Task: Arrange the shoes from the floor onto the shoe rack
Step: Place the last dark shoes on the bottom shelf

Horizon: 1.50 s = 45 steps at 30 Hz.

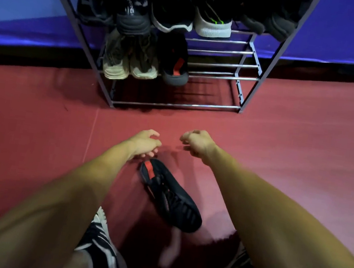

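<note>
Black shoe lies before shoe rack; left hand, right hand loosely curled, empty.

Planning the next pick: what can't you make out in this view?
Head view only.
1. Shoe rack: upper shelf cut by the top edge.
2. Top-row dark shoes: too dim and blurred to pair.
3. Right hand: curled fingers turned away; grip unclear.
4. Floor beside the black shoe: forearms hide it, so more shoes possible.
</note>
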### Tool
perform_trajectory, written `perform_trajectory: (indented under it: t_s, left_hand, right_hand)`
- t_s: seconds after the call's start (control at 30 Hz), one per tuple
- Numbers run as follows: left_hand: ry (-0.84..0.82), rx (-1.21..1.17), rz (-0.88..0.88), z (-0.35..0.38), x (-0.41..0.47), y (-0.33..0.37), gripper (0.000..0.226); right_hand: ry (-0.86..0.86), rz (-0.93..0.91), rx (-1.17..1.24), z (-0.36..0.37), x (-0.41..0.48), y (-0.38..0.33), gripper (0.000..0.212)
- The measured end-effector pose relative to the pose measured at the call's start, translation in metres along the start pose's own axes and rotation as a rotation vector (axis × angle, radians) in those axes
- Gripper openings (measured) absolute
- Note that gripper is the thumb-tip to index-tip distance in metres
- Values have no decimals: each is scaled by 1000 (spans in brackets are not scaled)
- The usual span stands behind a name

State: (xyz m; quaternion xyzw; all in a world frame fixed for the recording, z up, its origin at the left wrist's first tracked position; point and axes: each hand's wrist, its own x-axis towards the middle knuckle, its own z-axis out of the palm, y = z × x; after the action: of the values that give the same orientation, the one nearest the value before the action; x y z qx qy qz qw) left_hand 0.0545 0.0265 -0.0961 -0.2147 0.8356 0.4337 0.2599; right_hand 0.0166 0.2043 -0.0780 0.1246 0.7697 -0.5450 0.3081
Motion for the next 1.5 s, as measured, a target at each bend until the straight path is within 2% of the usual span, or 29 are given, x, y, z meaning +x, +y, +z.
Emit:
perform_trajectory:
  t_s: [0.13, 0.27, 0.47, 0.63, 0.77, 1.0, 1.2, 1.4, 1.5]
  left_hand:
    - [-110, 179, -51, 25, -5, -22, 47]
    - [-158, 269, -92, 39, -11, -47, 52]
    - [-156, 264, -131, 42, -12, -72, 67]
    - [-139, 258, -119, 46, -11, -82, 73]
    - [-134, 220, -114, 55, -7, -83, 74]
    - [-104, 203, -39, 53, -3, -70, 72]
    - [-44, 219, 53, 39, 6, -27, 72]
    - [61, -7, 187, 27, 13, 22, 84]
    - [90, -73, 173, 23, 14, 48, 88]
  right_hand:
    - [-51, 65, -193, 8, -2, 51, 23]
    - [-101, 102, -289, 19, -6, 81, 8]
    - [-122, 112, -352, 34, 4, 102, 7]
    - [-124, 41, -658, 45, 7, 112, 35]
    - [-116, 47, -728, 56, 9, 119, 39]
    - [0, 1, -811, 51, 11, 112, 31]
    - [88, -50, -842, 23, 9, 68, 32]
    - [205, -64, -683, -25, 2, 3, 28]
    - [291, -80, -620, -42, 1, -24, 31]
